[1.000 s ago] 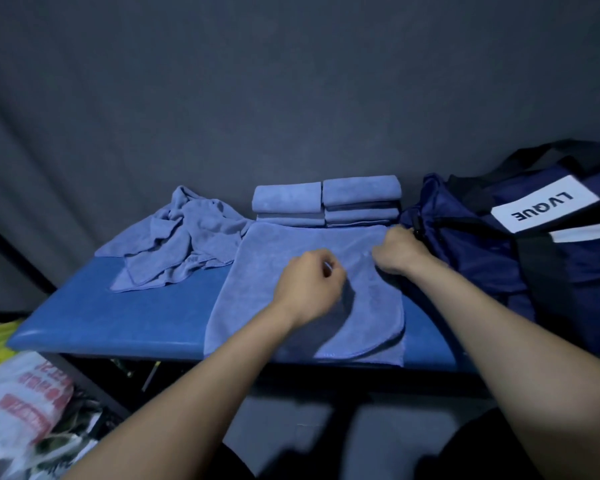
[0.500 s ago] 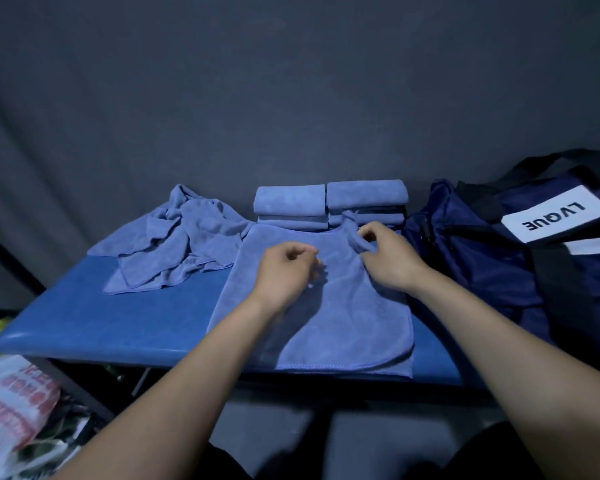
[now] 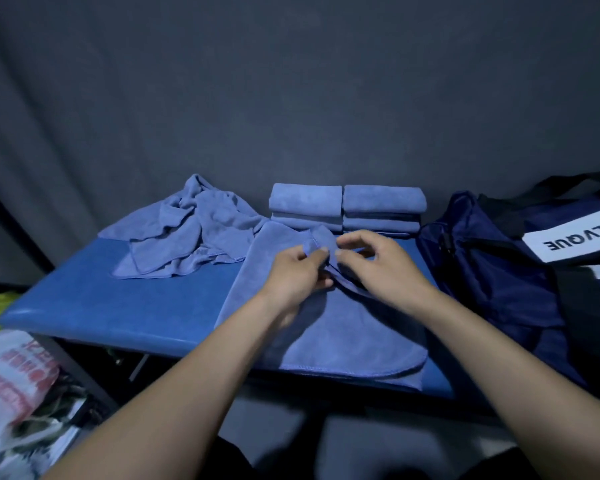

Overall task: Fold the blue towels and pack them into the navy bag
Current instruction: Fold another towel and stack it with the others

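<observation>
Dark curtain behind blue surface (image 3: pixel 118 306). Half-folded towel (image 3: pixel 343 334) at front edge; left hand (image 3: pixel 297 271) pinches its far corner, right hand (image 3: pixel 378 263) fingers curled at same corner, grip unclear. Risks: corner slips, fold skews; front hem overhangs, may slide off. Folded stacks (image 3: pixel 347 209) at back edge, loose pile (image 3: pixel 187 230) back-left, navy bag (image 3: pixel 499 271) at right end.

Both hands meet over a blue towel (image 3: pixel 329 327) spread on the blue table (image 3: pixel 125 306). The left hand (image 3: pixel 297 275) pinches a raised corner of it, and the right hand (image 3: pixel 381 268) pinches the cloth just beside. Behind sit two stacks of folded towels (image 3: pixel 347 209), a crumpled heap of towels (image 3: pixel 187 230) to the left, and the navy bag (image 3: pixel 492 271) to the right.
</observation>
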